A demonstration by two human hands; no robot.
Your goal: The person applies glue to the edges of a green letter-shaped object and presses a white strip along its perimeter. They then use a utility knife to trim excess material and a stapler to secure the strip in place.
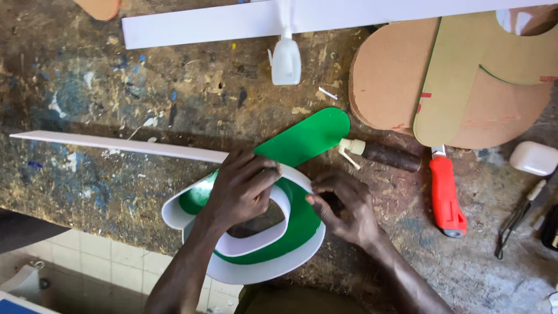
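Left hand: your left hand lies nearest you, fingers together and pressed flat on the white strip where it curves over the green letter shape.
Right hand: your right hand pinches the strip's outer band against the green edge, fingertips bunched tight.
Green shape: it sits at the near edge of the workbench, its rounded tongue pointing up and right; the white strip wraps both its outer rim and its inner opening.
Strip tail: the strip's free end runs long and straight to the left across the bench.
Bottles: a small dark bottle with a pale nozzle lies just right of the green tongue; a white bottle stands farther off, above it.
Knife: a red-handled utility knife lies to the right, near the dark bottle.
Boards: brown and olive cut-out boards overlap at the upper right; a white plank crosses the top.
Case: a white rounded case sits at the far right.
Room: bare paint-flecked benchtop shows at the left, above and below the strip's tail.
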